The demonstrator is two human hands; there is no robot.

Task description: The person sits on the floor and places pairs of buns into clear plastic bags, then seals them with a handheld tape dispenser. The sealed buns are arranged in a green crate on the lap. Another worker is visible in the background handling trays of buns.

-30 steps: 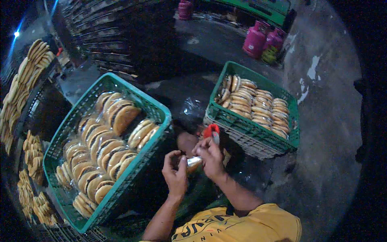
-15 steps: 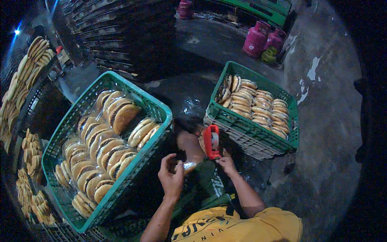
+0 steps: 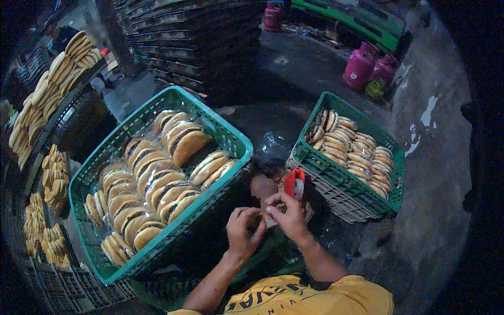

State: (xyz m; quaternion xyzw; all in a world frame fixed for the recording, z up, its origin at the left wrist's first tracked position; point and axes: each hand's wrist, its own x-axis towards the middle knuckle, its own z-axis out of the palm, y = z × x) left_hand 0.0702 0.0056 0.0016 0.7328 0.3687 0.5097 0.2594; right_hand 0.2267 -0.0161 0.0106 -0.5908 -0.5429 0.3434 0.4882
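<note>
My left hand and my right hand meet over my lap, both with fingers pinched. Between them shows part of a plastic-wrapped bun, mostly hidden by my fingers. Just beyond my right hand stands a red tape dispenser with a pale roll in it. To the left of my hands, a big green crate holds rows of filled buns in clear plastic bags.
A second green crate of filled buns sits on a grey crate at the right. Unwrapped buns are piled along the far left. Pink gas cylinders stand at the back right, near a dark ridged stack.
My right hand has left the red dispenser and come in to meet my left hand at the wrapped bun. The whole view has shifted, with the crates now further right.
</note>
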